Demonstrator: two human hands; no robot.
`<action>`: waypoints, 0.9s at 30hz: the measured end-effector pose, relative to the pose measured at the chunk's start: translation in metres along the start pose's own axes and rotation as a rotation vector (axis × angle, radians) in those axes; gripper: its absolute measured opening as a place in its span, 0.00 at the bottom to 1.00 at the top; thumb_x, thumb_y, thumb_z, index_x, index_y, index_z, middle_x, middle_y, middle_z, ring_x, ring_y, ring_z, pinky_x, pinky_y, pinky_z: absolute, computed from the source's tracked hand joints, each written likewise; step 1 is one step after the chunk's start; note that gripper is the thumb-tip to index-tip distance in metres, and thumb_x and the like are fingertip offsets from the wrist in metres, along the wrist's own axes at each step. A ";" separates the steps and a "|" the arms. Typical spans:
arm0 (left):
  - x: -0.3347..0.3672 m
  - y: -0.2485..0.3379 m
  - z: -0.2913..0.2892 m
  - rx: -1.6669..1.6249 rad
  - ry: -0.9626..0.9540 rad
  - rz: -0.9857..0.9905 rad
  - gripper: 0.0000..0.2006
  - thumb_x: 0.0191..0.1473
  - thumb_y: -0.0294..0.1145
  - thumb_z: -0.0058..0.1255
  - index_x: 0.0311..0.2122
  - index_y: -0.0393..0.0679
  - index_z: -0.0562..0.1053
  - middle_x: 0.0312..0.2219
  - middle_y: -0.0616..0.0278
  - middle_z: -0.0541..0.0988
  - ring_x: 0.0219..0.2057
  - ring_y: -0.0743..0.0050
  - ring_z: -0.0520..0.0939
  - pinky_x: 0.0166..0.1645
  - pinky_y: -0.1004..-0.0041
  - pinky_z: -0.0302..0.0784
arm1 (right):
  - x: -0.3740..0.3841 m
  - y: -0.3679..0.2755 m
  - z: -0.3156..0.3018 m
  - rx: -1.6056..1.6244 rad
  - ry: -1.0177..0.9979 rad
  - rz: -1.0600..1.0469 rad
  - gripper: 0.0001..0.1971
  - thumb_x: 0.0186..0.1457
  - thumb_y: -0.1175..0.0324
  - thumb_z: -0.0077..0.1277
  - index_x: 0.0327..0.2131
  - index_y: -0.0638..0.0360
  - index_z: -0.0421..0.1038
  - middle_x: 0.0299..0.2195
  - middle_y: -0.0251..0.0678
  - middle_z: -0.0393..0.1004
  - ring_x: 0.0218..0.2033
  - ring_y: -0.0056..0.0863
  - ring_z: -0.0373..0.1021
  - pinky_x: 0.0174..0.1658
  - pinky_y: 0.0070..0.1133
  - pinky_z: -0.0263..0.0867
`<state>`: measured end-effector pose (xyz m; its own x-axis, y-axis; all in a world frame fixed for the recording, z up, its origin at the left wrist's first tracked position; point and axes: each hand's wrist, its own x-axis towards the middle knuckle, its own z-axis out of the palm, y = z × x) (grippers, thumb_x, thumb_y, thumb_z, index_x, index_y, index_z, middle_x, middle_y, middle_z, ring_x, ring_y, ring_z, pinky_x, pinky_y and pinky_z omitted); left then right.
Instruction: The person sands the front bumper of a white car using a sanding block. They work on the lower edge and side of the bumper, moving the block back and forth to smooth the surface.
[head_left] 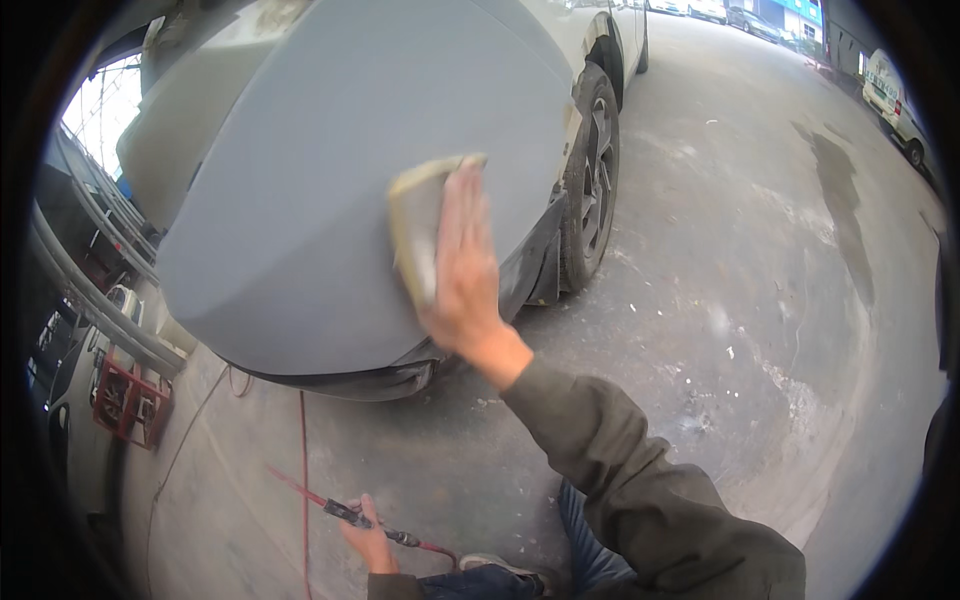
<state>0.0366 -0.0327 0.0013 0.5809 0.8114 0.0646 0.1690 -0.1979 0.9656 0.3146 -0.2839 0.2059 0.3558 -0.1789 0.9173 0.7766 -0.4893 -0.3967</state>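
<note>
While the right hand [466,268] lies flat and open, fingers stretched upward and pressed together, it holds a pale rectangular sanding block [420,225] against the grey primed panel [330,170] of a car, with the palm and fingers covering the block's right edge and the block's left half showing beside them. That block sits on the lower right part of the panel, near where the grey surface curves down to the dark lower trim [380,380] and close to the car's wheel [592,180], which stands just right of the panel's edge. From the hand, a dark olive sleeve [640,490] runs down to the lower edge of the view. Low in the picture, well apart from the block, the left hand [368,540] is curled shut around a slim dark air tool [350,514], from whose two ends a thin red hose [303,450] runs across the concrete floor [720,300]. Beside that hand a shoe [500,568] and a strip of blue trouser leg [590,550] show. At the left rim stands a red metal rack [125,398], and farther off at the upper right a white vehicle [900,100] is parked on the stained concrete.
</note>
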 end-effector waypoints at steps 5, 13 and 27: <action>-0.004 -0.006 0.002 0.018 0.014 -0.057 0.09 0.63 0.31 0.57 0.39 0.41 0.69 0.28 0.66 0.72 0.24 0.80 0.72 0.28 0.76 0.68 | -0.042 -0.020 0.001 0.044 0.029 0.063 0.43 0.51 0.77 0.51 0.68 0.79 0.44 0.70 0.66 0.43 0.73 0.60 0.39 0.71 0.48 0.44; 0.005 -0.007 -0.016 -0.042 0.082 0.017 0.09 0.64 0.35 0.56 0.37 0.43 0.70 0.23 0.68 0.70 0.22 0.79 0.71 0.28 0.74 0.67 | -0.021 -0.025 -0.003 0.085 0.070 0.131 0.44 0.47 0.79 0.51 0.68 0.80 0.46 0.70 0.67 0.44 0.73 0.61 0.42 0.70 0.49 0.45; 0.039 -0.033 -0.075 -0.062 0.222 -0.039 0.14 0.66 0.39 0.53 0.31 0.42 0.68 0.20 0.69 0.66 0.20 0.81 0.67 0.26 0.75 0.62 | 0.010 0.105 -0.022 0.051 0.079 0.165 0.48 0.64 0.54 0.52 0.70 0.74 0.33 0.72 0.64 0.35 0.73 0.60 0.35 0.73 0.44 0.39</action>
<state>-0.0064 0.0471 -0.0089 0.3843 0.9202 0.0741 0.1348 -0.1354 0.9816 0.3884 -0.3558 0.1738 0.4406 -0.3207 0.8385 0.7372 -0.4038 -0.5418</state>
